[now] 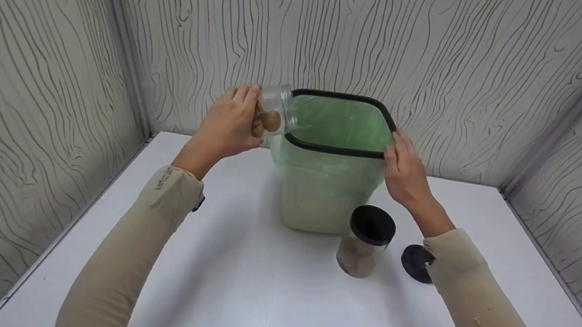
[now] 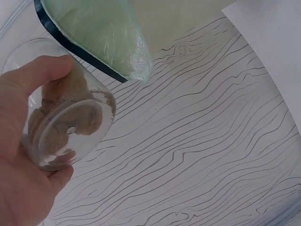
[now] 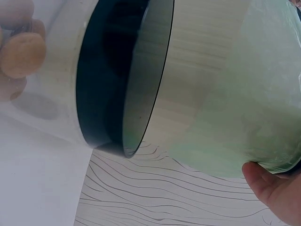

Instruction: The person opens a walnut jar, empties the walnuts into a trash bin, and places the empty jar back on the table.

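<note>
My left hand (image 1: 231, 123) grips a clear jar (image 1: 277, 101) tipped on its side, its uncovered mouth at the left rim of a trash bin (image 1: 313, 208). Several brown, round, nut-like pieces (image 1: 271, 121) lie inside the jar; their exact kind is unclear. In the left wrist view, thumb and fingers wrap around the jar (image 2: 89, 136) near its base. The bin has a black rim (image 1: 340, 150) and a pale green liner bag (image 1: 343, 120). At its right side, my right hand (image 1: 407, 169) holds the rim and bag, with the thumb visible in the right wrist view.
A second clear jar (image 1: 359, 258) with a black lid (image 1: 372, 225) stands upright before the bin, with brown round pieces inside. Right of it, a loose black lid (image 1: 416, 263) lies on the white table (image 1: 267, 300), partly behind my right sleeve. Wood-patterned walls (image 1: 335, 34) enclose the table.
</note>
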Demonstrator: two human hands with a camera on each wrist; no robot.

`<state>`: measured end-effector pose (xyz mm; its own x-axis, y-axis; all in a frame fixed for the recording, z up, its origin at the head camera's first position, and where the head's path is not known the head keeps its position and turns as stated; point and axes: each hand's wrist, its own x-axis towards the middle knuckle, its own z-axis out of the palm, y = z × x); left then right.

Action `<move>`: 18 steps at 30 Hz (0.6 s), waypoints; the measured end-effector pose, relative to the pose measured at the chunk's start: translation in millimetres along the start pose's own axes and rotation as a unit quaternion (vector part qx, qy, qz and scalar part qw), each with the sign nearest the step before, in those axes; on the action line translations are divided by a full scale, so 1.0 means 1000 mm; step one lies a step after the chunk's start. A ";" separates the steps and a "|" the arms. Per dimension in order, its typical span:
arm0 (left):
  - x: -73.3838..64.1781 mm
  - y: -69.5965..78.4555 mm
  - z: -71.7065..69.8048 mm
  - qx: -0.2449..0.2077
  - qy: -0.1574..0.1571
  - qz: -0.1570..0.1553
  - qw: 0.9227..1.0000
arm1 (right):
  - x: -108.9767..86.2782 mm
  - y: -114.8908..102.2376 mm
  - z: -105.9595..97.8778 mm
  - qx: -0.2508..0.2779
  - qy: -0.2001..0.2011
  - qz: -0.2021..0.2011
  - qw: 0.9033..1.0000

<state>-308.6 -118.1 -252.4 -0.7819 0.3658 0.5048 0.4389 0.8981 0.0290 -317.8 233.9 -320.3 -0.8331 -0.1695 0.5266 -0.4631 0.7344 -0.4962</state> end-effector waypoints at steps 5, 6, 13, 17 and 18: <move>0.001 -0.002 -0.003 0.019 -0.005 0.014 1.000 | 0.000 0.000 0.000 -0.003 -0.005 0.002 1.000; 0.001 -0.002 -0.004 0.020 -0.006 0.017 1.000 | 0.000 0.000 0.000 -0.002 -0.007 0.004 1.000; 0.004 0.001 -0.010 0.037 -0.014 0.036 0.999 | 0.000 0.000 0.000 -0.004 -0.014 0.013 1.000; 0.006 0.002 -0.014 0.057 -0.012 0.050 0.997 | 0.000 0.000 0.000 -0.006 -0.010 0.009 1.000; 0.007 0.003 -0.015 0.063 -0.012 0.054 0.996 | 0.000 0.000 0.000 -0.007 -0.009 0.008 1.000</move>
<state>-305.7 -116.7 -235.8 -0.7447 0.4659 0.4779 0.4628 0.8764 -0.1333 -318.0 233.9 -320.0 -0.8461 -0.1685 0.5058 -0.4449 0.7459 -0.4957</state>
